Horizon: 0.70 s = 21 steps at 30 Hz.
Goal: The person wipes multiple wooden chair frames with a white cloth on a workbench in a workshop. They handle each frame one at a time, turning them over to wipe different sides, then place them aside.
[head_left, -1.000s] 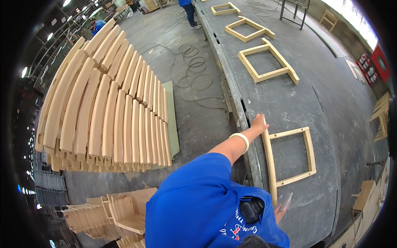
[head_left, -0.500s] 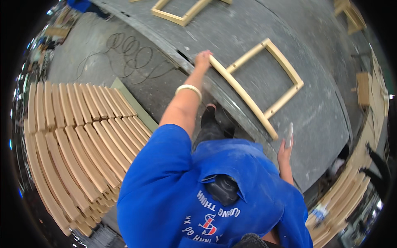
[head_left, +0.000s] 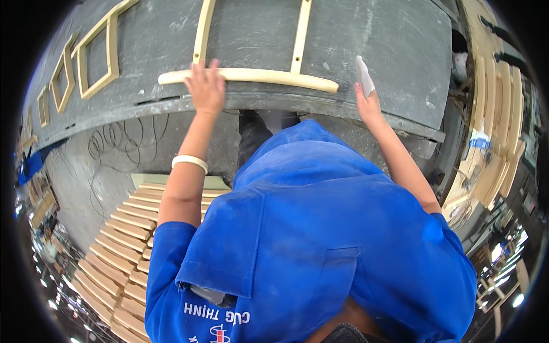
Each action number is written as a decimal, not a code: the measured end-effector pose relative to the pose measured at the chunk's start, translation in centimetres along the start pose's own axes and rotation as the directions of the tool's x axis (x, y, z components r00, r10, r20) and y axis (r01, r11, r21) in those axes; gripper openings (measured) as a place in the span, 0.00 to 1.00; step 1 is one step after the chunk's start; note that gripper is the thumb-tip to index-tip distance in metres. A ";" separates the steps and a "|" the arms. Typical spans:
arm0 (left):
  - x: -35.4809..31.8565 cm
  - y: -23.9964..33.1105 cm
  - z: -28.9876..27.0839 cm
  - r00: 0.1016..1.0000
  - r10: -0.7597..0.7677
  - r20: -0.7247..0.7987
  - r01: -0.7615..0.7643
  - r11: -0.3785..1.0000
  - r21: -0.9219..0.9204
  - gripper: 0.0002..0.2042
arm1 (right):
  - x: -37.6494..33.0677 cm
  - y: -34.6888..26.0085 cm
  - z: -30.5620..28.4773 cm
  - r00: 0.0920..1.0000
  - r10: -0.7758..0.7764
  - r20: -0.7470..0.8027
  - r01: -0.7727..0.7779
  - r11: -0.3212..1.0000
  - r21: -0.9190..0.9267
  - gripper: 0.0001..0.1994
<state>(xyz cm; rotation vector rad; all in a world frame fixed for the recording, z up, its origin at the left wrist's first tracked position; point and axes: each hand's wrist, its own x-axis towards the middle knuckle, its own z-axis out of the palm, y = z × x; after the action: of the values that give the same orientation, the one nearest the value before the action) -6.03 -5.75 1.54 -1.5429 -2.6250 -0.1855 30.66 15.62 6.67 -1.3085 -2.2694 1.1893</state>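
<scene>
A light wooden frame (head_left: 280, 77) lies on the grey table, its curved rail along the near edge and two crosspieces running away from it. My left hand (head_left: 207, 91) rests on that rail toward its left end, with fingers extended and slightly blurred. To the right of the rail, apart from the frame, my right hand (head_left: 369, 106) grips a thin, flat, pale grey sheet (head_left: 363, 74) that stands up from the fingers. The frame's far side is cut off by the upper edge of the view.
More wooden frames (head_left: 118, 51) lie along the table (head_left: 154, 40) to the left. Stacked curved wooden slats (head_left: 117, 251) stand behind me at left, and others (head_left: 503, 114) at right. A coiled cable (head_left: 123, 140) lies on the floor.
The view has turned, so the frame now lies squarely before me. My left hand has shifted from the rail's end inward along it. The right hand still holds the pale sheet.
</scene>
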 end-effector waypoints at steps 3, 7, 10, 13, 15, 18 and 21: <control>-1.3 6.4 -1.0 0.964 0.264 0.045 -0.251 0.949 -0.190 0.30 | 0.0 0.6 0.1 0.997 0.025 -0.068 -0.016 0.991 0.131 0.24; -1.4 13.3 -1.4 0.840 0.526 0.131 -0.501 0.845 -0.186 0.30 | -0.4 1.5 0.6 0.992 0.048 -0.117 -0.032 0.990 0.140 0.24; -0.7 17.2 -2.0 0.726 0.683 0.081 -0.667 0.728 -0.156 0.28 | -1.2 1.9 0.5 0.987 -0.034 -0.155 0.061 0.983 0.174 0.24; 0.8 19.9 -2.3 0.673 0.737 -0.054 -0.716 0.633 -0.294 0.27 | -2.5 1.5 -0.1 0.979 0.178 -0.095 -0.182 0.983 -0.033 0.24; 2.4 20.2 -1.9 0.709 0.698 -0.103 -0.628 0.558 -0.542 0.26 | -3.1 0.6 -0.2 0.990 -0.055 -0.129 0.033 0.985 -0.169 0.26; 5.0 17.6 -1.0 0.892 0.419 -0.171 -0.434 0.687 -0.583 0.18 | -3.1 -1.8 1.5 0.968 -0.250 -0.015 0.218 0.871 -0.440 0.31; 6.7 11.0 -1.5 0.967 0.194 -0.165 -0.247 0.873 -0.421 0.11 | -1.1 -5.0 6.0 0.895 -0.411 0.175 0.440 0.746 -0.499 0.33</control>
<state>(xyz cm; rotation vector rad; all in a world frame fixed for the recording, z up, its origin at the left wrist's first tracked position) 0.33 5.11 4.63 -1.8774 -2.3939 -0.8755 24.89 10.29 6.85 -0.8054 -2.8517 0.4529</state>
